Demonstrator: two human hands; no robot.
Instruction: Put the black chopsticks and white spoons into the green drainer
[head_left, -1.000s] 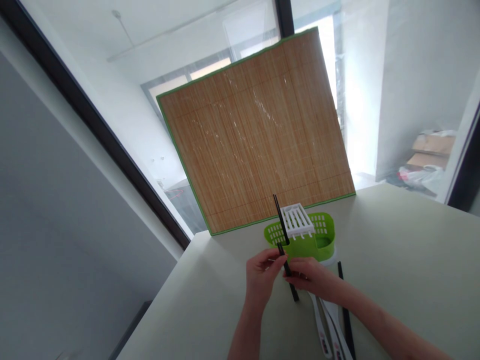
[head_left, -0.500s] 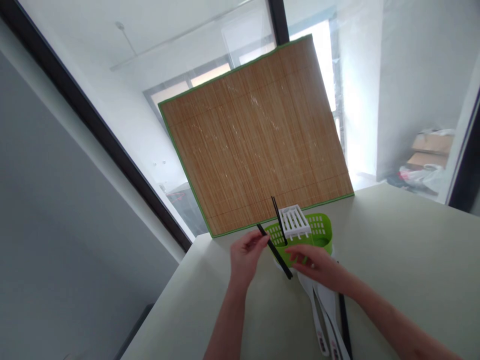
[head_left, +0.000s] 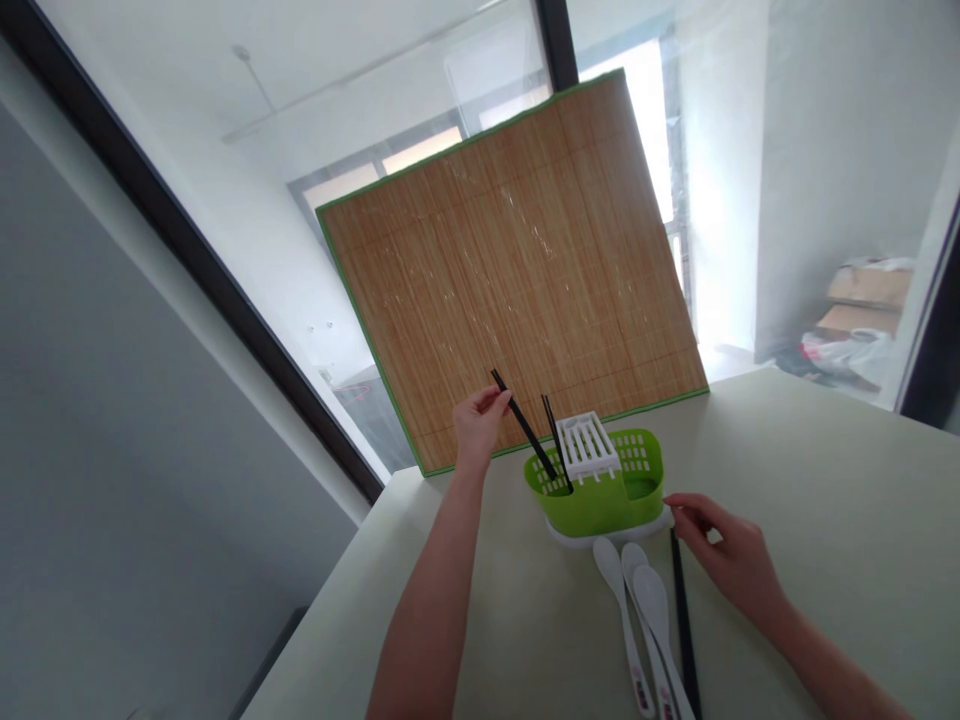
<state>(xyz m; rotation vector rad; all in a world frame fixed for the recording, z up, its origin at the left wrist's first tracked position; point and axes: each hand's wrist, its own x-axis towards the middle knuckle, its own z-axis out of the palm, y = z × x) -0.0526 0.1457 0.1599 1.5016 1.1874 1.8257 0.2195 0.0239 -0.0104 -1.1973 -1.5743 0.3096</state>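
A pair of black chopsticks point(head_left: 529, 428) is pinched near the upper end in my left hand point(head_left: 480, 415). They slant down to the right, their lower ends inside the left compartment of the green utensil holder point(head_left: 592, 510). More thin black chopsticks point(head_left: 553, 425) lean in that same compartment. At the holder's right end is my right hand point(head_left: 724, 550), fingers curled together, fingertips against or very near its edge. Whatever lies between them is too small to make out. Just below those fingertips, black chopsticks point(head_left: 682, 620) lie on the table.
A white slatted rack point(head_left: 589, 445) sits across the holder's middle. Several white spoons point(head_left: 621, 590) lie in front of it on the pale table point(head_left: 787, 470). Behind, a bamboo mat point(head_left: 510, 270) with green edging leans on the glass.
My left hand has risen and brought the chopsticks from in front of the holder into its left compartment. My right hand has moved right, from the holder's front to its right end.
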